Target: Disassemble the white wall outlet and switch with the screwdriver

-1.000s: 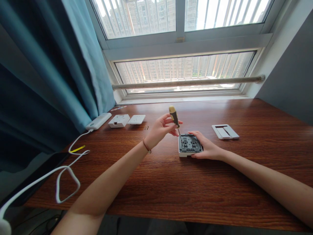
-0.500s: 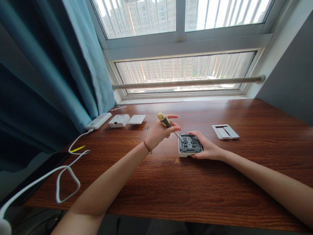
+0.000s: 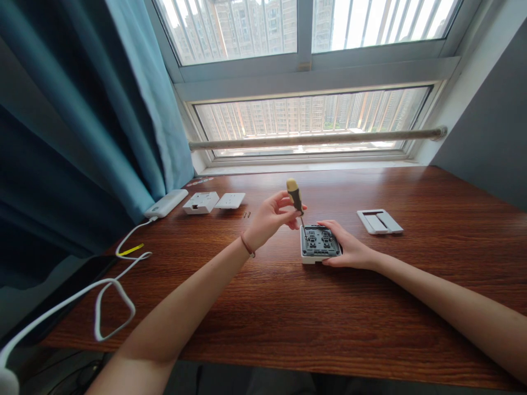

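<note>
My left hand (image 3: 272, 218) is closed around a screwdriver (image 3: 294, 196) with a yellow and black handle. The tool stands nearly upright, its tip at the upper left corner of a grey switch module (image 3: 320, 243) lying face up on the wooden desk (image 3: 288, 307). My right hand (image 3: 349, 247) rests on the module's right side, its fingers curled along the far and right edges and holding it in place.
A white cover plate (image 3: 379, 221) lies to the right of the module. At the back left sit two white switch parts (image 3: 214, 202), two small screws (image 3: 246, 214) and a white power bank (image 3: 166, 203) with a white cable (image 3: 102, 296). A teal curtain (image 3: 82, 109) hangs at left.
The screwdriver was tilted far left half a second ago and now stands nearly upright again, tip back at the module's corner. My right hand has stayed put.
</note>
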`<state>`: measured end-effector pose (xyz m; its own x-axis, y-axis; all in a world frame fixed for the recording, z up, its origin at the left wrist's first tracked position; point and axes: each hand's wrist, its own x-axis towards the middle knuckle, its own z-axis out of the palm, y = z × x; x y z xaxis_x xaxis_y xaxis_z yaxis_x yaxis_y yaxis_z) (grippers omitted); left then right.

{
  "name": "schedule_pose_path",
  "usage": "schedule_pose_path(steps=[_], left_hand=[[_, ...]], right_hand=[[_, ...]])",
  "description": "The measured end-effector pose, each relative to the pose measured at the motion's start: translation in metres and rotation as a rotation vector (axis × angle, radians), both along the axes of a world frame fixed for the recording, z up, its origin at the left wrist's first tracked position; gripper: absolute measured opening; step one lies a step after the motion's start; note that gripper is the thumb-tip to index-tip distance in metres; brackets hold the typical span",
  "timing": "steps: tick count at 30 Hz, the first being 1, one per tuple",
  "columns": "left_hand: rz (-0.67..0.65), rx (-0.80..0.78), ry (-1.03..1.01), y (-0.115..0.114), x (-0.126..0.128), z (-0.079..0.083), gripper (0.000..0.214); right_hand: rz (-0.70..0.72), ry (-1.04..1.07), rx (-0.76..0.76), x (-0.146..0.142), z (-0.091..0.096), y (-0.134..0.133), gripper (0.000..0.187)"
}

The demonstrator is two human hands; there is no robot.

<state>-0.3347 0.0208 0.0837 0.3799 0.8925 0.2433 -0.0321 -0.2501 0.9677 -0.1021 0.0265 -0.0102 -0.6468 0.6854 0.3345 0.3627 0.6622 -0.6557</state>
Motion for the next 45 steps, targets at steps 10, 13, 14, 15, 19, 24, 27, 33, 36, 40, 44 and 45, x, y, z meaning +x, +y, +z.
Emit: schedule_pose_path(steps=[10,13,14,15,19,24,27,33,36,40,44,45], left_hand=[[0.141,0.096,0.154,0.002,0.0,-0.005,0.022],[0.112,0.054,0.11,0.0,0.002,-0.004,0.027],[0.099,0.049,0.09,-0.001,0.002,-0.003,0.03],[0.083,0.048,0.072,-0.001,0.002,-0.003,0.031],[-0.021,0.05,0.011,-0.003,0.0,0.0,0.033],[-0.088,0.044,0.005,-0.004,0.0,0.002,0.032],[-0.048,0.063,0.027,-0.003,0.001,-0.001,0.031],[0.099,0.087,0.096,-0.001,0.002,-0.006,0.027],[0.126,0.101,0.101,-0.001,0.003,-0.006,0.023],[0.14,0.106,0.091,-0.001,0.005,-0.006,0.026],[0.153,0.131,0.09,-0.001,0.005,-0.005,0.026],[0.159,0.136,0.091,-0.001,0.005,-0.004,0.026]], right_hand=[[-0.008,-0.001,0.005,0.0,0.0,0.0,0.088],[-0.007,0.004,-0.001,0.0,0.0,0.0,0.088],[-0.008,0.005,-0.002,0.0,0.0,0.0,0.088],[-0.008,0.006,-0.003,0.0,0.0,0.0,0.088],[0.0,0.006,0.003,-0.001,0.0,-0.001,0.087],[0.005,0.004,0.006,-0.001,0.002,-0.001,0.087],[0.008,0.008,0.003,-0.001,0.001,-0.001,0.087],[0.001,-0.009,0.037,0.001,0.006,-0.002,0.088],[-0.045,-0.005,0.11,-0.003,0.018,-0.005,0.075],[-0.162,0.057,0.143,-0.019,0.036,-0.007,0.03],[-0.235,-0.034,0.122,-0.039,0.041,0.0,0.012],[-0.249,-0.064,0.107,-0.043,0.04,0.004,0.011]])
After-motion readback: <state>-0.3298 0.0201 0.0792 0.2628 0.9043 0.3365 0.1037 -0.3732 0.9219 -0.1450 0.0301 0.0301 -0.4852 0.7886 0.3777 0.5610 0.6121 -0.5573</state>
